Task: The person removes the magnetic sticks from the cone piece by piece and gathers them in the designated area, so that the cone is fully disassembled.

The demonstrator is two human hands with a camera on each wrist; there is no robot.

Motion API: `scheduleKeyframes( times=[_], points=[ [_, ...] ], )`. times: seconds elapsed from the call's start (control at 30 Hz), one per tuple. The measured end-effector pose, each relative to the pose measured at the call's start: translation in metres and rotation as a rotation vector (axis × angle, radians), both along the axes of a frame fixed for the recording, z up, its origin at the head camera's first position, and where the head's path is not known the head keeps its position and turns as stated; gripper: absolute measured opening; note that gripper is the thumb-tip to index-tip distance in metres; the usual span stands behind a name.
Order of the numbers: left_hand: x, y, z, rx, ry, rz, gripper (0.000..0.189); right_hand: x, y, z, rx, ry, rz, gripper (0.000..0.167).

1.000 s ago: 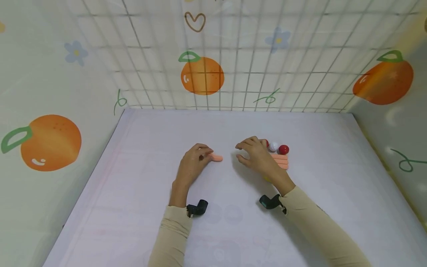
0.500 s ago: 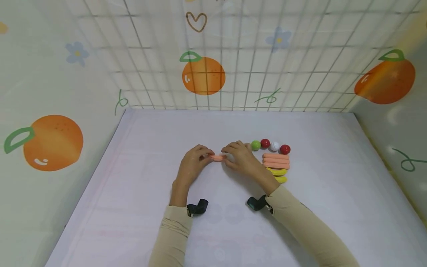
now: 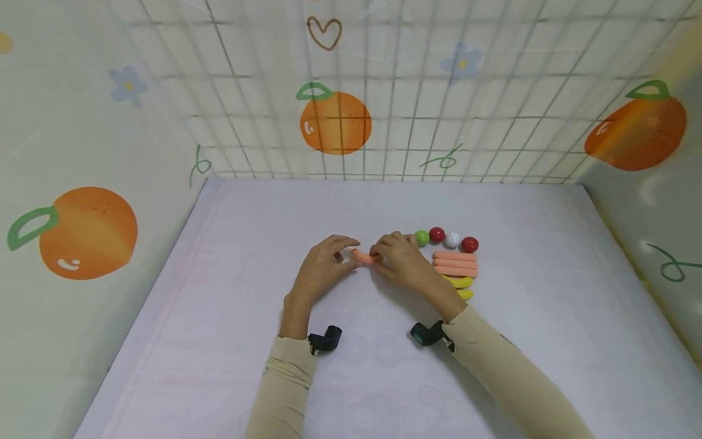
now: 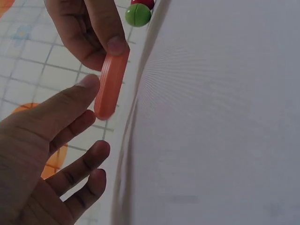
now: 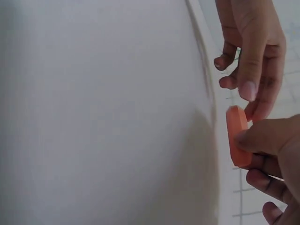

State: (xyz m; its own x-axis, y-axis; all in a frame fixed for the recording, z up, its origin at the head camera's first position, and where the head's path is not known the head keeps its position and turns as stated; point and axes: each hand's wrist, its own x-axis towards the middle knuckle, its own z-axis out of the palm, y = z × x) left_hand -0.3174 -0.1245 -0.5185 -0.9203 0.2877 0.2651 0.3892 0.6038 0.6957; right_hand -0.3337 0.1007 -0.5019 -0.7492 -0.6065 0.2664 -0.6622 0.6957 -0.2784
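Observation:
A salmon-pink toy sausage (image 3: 362, 256), ridged along its length, is pinched between the thumb and fingers of my right hand (image 3: 403, 263) above the middle of the table. My left hand (image 3: 320, 268) is just left of its free end, with fingers spread apart. In the left wrist view, the left thumb lies beside the sausage (image 4: 111, 86); I cannot tell if it touches. The right wrist view shows the right thumb pressed on the sausage (image 5: 236, 124), fingers behind it.
Right of my right hand are several pink sausages (image 3: 455, 264) side by side, with yellow toy bananas (image 3: 459, 282) in front. Behind them stand a green ball (image 3: 421, 238), a red ball (image 3: 437, 235), a white ball (image 3: 452, 239) and another red ball (image 3: 470, 244). Printed cloth walls surround the white table (image 3: 263, 213).
My right hand came left from near the row of balls and took the sausage. The left hand, which pinched it before, has loosened its fingers, and the sausage has tilted.

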Motion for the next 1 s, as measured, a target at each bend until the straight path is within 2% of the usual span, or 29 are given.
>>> scheduleKeyframes(
  times=[0.2,0.43,0.6,0.73,0.87,1.0],
  points=[
    [0.001,0.007,0.007,0.057,-0.05,-0.052,0.042,0.012,0.019,0.012,-0.045,0.025,0.002,0.013],
    [0.005,0.023,0.013,0.129,-0.101,-0.156,0.039,0.027,0.039,0.019,-0.077,0.055,0.011,0.013],
    [0.009,0.035,0.019,0.144,-0.103,-0.216,0.042,0.036,0.051,0.022,-0.092,0.062,0.021,0.014],
    [0.012,0.043,0.024,0.143,-0.104,-0.235,0.047,0.042,0.061,0.023,-0.119,0.077,0.028,0.014],
    [0.014,0.05,0.025,0.132,-0.098,-0.256,0.05,0.049,0.07,0.022,-0.125,0.092,0.031,0.013],
    [0.015,0.057,0.024,0.125,-0.077,-0.309,0.051,0.057,0.079,0.022,-0.119,0.092,0.017,0.013]
  ],
)
